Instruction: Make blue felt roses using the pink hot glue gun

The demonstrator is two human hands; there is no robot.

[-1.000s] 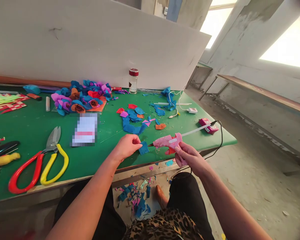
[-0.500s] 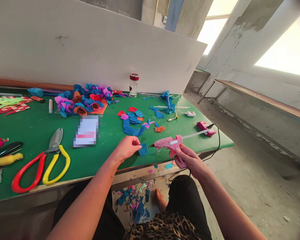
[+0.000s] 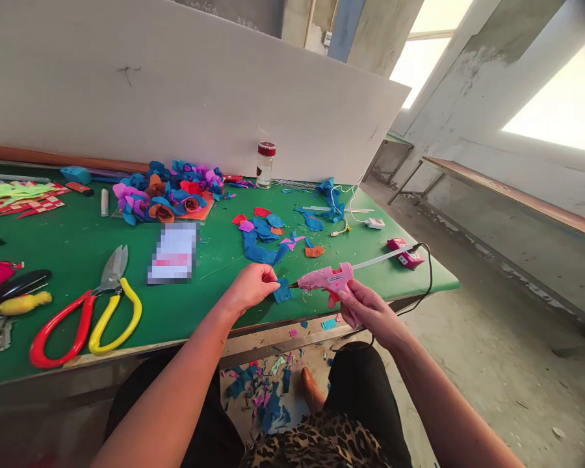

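Observation:
Between the fingertips of my left hand [image 3: 254,286] is a small blue paper piece [image 3: 283,292], pinched at its left edge near the table's front. My right hand [image 3: 368,311] is wrapped round the handle of a pink hot glue gun [image 3: 329,279], which has a clear glue stick [image 3: 383,259] in its back. The gun's dark nozzle points left and is at the right part of the blue paper; whether it touches cannot be made out. Thin glue strings hang under the nozzle end.
Loose blue paper pieces [image 3: 260,252] lie beyond my hands on the green table [image 3: 214,305]. Paper flowers [image 3: 168,195], red-and-yellow-handled scissors [image 3: 110,286] and a blurred-out phone [image 3: 173,253] are on the left. A glass jar [image 3: 266,170] stands at the back; a power socket block [image 3: 405,253] sits right.
The glue gun's nozzle has moved left onto or over the blue paper, closing the gap to it. My left hand keeps its pinch. The whole view has shifted slightly.

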